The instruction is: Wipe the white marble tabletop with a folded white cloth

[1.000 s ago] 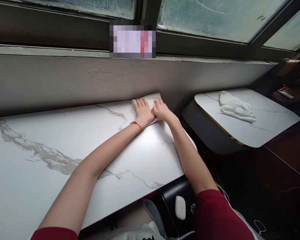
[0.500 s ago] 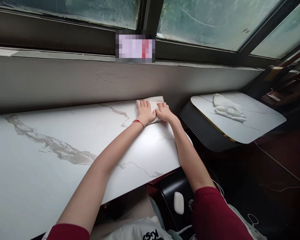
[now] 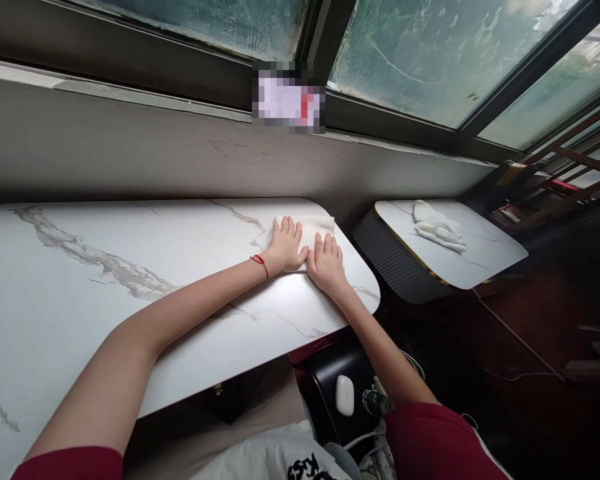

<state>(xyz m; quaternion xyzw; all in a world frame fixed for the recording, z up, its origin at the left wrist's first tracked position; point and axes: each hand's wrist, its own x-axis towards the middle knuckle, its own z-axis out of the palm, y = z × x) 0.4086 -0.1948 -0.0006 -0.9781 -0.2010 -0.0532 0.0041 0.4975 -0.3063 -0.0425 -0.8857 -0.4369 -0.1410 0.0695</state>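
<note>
Marbled bench (image 3: 205, 243), right end: left hand (image 3: 286, 247) and right hand (image 3: 327, 262) lie splayed on white cloth (image 3: 311, 227), likely spreading pressure.

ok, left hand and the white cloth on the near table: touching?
Touching. The head view shows the left hand spread flat over the white cloth, with no visible gap.

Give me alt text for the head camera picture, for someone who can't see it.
A person's left hand and right hand lie on a white cloth on a marble-patterned tabletop. To the right, crumpled white fabric lies on a second table; windows run above the wall.
</note>
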